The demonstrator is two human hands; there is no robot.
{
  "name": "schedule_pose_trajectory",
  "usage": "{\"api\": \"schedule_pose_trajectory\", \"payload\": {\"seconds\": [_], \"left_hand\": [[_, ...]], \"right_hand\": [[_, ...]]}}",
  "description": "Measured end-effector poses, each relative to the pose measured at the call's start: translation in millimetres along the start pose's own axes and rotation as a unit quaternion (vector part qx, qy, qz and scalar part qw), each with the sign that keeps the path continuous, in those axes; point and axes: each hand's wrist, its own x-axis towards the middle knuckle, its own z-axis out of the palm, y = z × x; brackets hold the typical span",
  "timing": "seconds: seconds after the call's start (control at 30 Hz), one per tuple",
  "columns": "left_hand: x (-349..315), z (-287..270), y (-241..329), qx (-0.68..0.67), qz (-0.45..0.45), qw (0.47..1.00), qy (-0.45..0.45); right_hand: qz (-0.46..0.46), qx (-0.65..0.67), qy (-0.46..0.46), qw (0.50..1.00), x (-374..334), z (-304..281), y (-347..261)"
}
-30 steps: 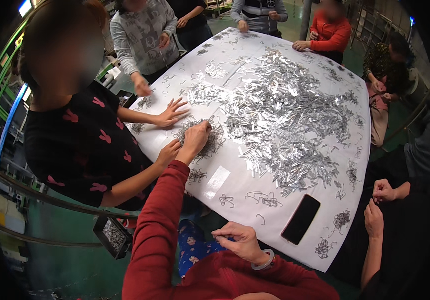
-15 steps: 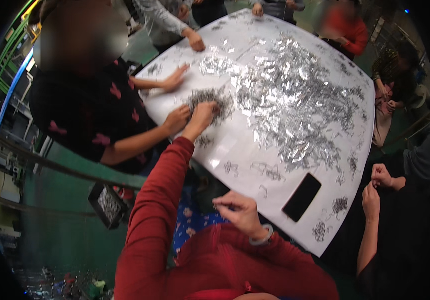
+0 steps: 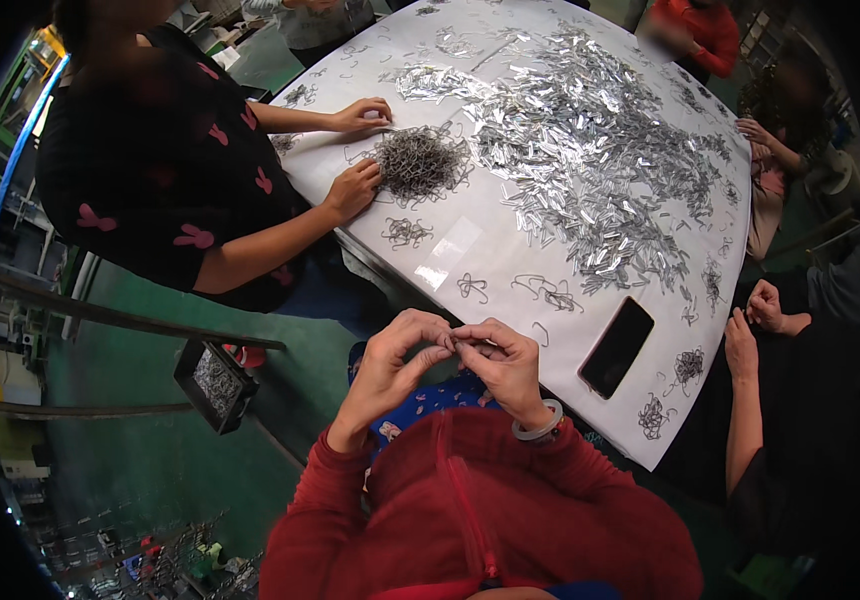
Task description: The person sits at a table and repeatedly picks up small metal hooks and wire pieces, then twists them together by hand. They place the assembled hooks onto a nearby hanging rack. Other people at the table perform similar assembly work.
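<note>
In front of my red jacket, at the near table edge, both my hands meet fingertip to fingertip. My left hand [image 3: 395,368] is pinched closed, and so is my right hand [image 3: 506,372], which has a pale bangle [image 3: 540,420] at its wrist. Whatever lies between the fingers is too small to make out. Beyond them on the white-topped table [image 3: 400,270] sit a few loose bent wire pieces [image 3: 548,292] and a smaller wire cluster [image 3: 407,232]. A dense heap of dark wire hooks [image 3: 420,163] lies farther off to the left.
Shiny flat metal pieces [image 3: 590,150] spread across the table's middle. A dark phone [image 3: 617,347] lies near the right edge, by small wire piles [image 3: 653,415]. Co-workers' hands [image 3: 355,190] work left and right. A black bin [image 3: 215,385] stands low at left.
My left hand has drawn back from the wire heap to my right hand, and their fingertips now meet. The co-worker at left still has a hand by the heap.
</note>
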Motion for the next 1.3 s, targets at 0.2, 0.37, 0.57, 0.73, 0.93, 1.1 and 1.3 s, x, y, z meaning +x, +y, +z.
{"api": "schedule_pose_trajectory", "payload": {"seconds": [0.2, 0.37, 0.57, 0.73, 0.93, 1.1, 1.3], "left_hand": [[-4, 11, -7, 0.037, -0.01, 0.997, 0.062], [-9, 22, -17, -0.114, -0.071, 0.985, 0.109], [-14, 26, -19, -0.144, -0.076, 0.972, 0.171], [-13, 24, -19, -0.12, -0.076, 0.973, 0.182], [-18, 23, -16, -0.134, -0.073, 0.97, 0.191], [-21, 23, -20, -0.143, -0.064, 0.972, 0.178], [-13, 23, -26, -0.105, -0.089, 0.983, 0.123]], "right_hand": [[-0.1, -0.128, -0.008, 0.987, 0, 1, -2], [-0.143, -0.176, -0.032, 0.973, 4, -2, -8], [-0.114, -0.19, -0.006, 0.975, 31, -31, -8], [-0.183, -0.451, 0.078, 0.87, 129, -102, 19], [-0.171, -0.58, 0.086, 0.792, 170, -138, 72], [-0.172, -0.566, 0.061, 0.804, 154, -125, 47], [-0.02, -0.136, -0.054, 0.989, 75, -39, -13]]}}
